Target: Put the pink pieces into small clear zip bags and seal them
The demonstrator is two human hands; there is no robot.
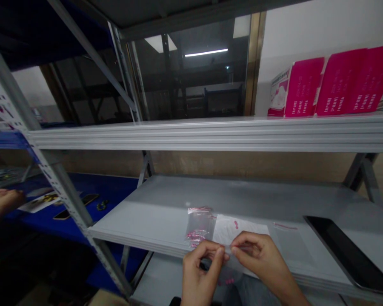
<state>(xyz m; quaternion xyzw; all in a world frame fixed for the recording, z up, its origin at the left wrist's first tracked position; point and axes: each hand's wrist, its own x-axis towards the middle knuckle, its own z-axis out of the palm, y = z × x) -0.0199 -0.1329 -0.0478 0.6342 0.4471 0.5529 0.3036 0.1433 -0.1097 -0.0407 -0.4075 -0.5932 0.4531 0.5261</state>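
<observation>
My left hand (201, 268) and my right hand (262, 260) are close together over the shelf's front edge, both with thumb and fingers pinched. Between them hangs a small clear zip bag (234, 272), its top edge in both grips. A few pink pieces show through the bottom of this bag. Just behind my hands lies a white sheet of paper (223, 227) with small pink pieces (236, 224) on it. To its left are clear zip bags (199, 221) with pink contents. A flat clear zip bag (289, 240) with a pink seal line lies at the right.
A dark tablet-like device (347, 250) lies on the right of the grey shelf (166, 199). Pink boxes (306, 87) stand on the upper shelf (210, 135). A metal upright (55, 170) rises at left; beyond it, another person's hand (4, 202) is over a blue surface (118, 185).
</observation>
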